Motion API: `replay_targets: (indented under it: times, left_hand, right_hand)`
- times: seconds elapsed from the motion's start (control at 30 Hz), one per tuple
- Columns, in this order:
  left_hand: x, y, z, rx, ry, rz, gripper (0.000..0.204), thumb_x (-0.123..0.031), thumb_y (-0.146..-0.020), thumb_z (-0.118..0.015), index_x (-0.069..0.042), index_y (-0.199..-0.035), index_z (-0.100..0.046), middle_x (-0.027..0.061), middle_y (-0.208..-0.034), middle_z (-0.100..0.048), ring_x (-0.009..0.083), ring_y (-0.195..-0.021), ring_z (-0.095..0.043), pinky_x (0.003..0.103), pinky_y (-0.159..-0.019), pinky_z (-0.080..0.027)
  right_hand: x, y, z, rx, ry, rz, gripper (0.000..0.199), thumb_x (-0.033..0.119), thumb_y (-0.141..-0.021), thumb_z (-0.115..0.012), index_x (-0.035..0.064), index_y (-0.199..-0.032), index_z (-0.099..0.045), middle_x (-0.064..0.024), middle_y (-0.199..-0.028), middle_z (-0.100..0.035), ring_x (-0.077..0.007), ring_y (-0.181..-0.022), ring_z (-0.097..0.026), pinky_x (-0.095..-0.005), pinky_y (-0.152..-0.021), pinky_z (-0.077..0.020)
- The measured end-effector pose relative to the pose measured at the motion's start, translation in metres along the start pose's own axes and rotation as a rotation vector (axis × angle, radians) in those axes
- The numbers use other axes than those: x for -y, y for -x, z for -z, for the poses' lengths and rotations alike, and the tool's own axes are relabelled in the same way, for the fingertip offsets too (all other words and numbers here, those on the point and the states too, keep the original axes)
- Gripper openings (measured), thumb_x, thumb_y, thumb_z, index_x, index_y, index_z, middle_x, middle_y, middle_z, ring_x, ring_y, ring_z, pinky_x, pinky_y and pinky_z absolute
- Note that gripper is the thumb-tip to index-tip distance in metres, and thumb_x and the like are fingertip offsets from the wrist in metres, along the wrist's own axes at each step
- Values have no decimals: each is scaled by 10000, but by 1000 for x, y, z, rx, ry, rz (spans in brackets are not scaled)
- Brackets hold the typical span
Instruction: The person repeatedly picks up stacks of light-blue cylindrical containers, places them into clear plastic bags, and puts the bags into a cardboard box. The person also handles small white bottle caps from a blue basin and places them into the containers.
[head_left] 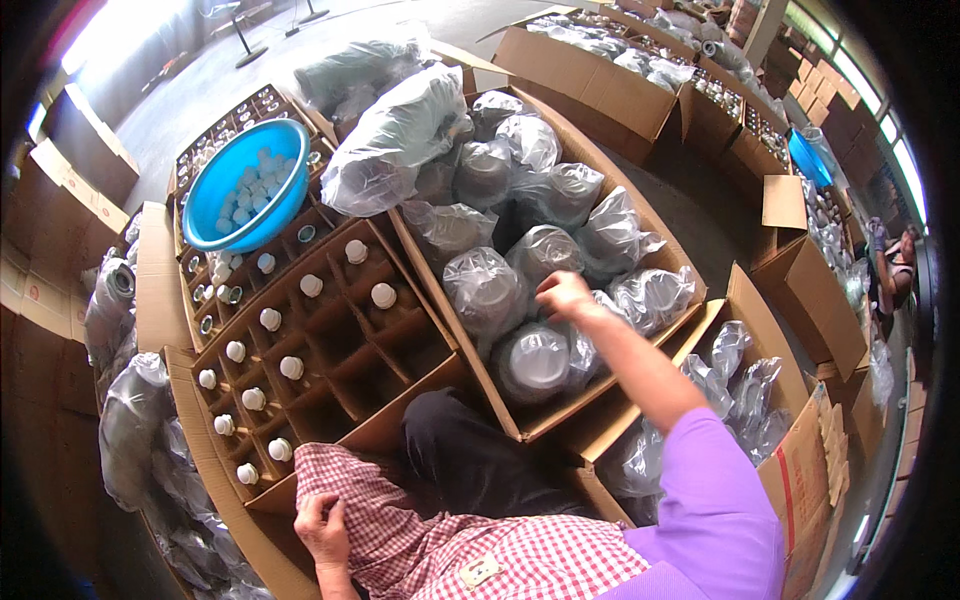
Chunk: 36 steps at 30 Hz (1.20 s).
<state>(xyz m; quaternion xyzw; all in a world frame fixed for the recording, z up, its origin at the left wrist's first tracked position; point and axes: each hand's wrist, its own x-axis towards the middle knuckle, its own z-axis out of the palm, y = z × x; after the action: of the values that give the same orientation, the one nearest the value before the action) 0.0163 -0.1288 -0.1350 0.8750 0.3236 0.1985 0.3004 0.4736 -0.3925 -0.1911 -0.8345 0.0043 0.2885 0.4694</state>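
My right hand [566, 295] reaches over an open cardboard box [446, 312] full of round, clear objects wrapped in plastic bags [540, 250]. Its fingers are drawn together, touching or just above the wrapping among the bags; what they pinch, if anything, is hidden. Low on the left, my left hand [322, 528] is curled closed beside my red checked apron [420, 540], its contents out of sight. In front of it stands a divided carton [385, 430] with white-capped bottles [291, 367] in several cells; other cells hold no bottle.
A blue basin [205, 200] of white caps [250, 190] rests on another divided carton. A large bagged bundle [395, 140] lies across the wrapped goods. More bagged pieces fill a box [790, 490] at right. Far right, another person [893, 265] is beside further cartons.
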Motion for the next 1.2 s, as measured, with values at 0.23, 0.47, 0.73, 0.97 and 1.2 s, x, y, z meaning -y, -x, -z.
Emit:
replay_targets:
  times: [0.23,0.47,0.73,0.97,1.2]
  left_hand:
    - [12,13,-8,-84,33,-40,117,22,-678,-701,3,-764,-625,115,-716,-607,232,-651,-600,326,-615,-479]
    - [12,19,-2,-176,118,3,125,47,-649,-708,2,-730,-624,99,-698,-600,211,-648,-593,318,-613,-472]
    - [20,1,-1,-108,497,228,84,70,-735,-645,14,-797,-651,8,-663,-593,81,-611,-544,221,-544,-436]
    - [-79,-83,-30,386,1199,316,561,-362,-933,-535,-38,-1368,-396,230,-1133,-638,293,-791,-700,380,-643,-561]
    - [-44,-114,5,360,1522,68,892,-293,-688,-720,-46,-1442,-312,212,-1365,-463,348,-1121,-554,435,-938,-461]
  right_hand:
    - [-80,-124,-63,-193,287,-346,353,218,-777,-673,13,-1063,-698,-171,-1076,-684,-295,-1015,-645,-419,-817,-512]
    - [-94,-111,-63,-280,-39,11,345,129,-655,-751,79,-997,-737,-104,-1006,-722,-228,-928,-673,-352,-831,-506]
    - [46,14,-8,-690,-558,603,186,-6,-597,-669,44,-773,-635,4,-714,-588,-100,-661,-545,-255,-603,-451]
    - [109,213,-55,-368,-459,1123,143,54,-675,-718,39,-789,-633,-97,-839,-634,-209,-744,-600,-317,-711,-471]
    - [65,240,-111,773,-325,1440,87,-25,-744,-688,39,-780,-641,-103,-979,-656,-242,-999,-624,-442,-1001,-416]
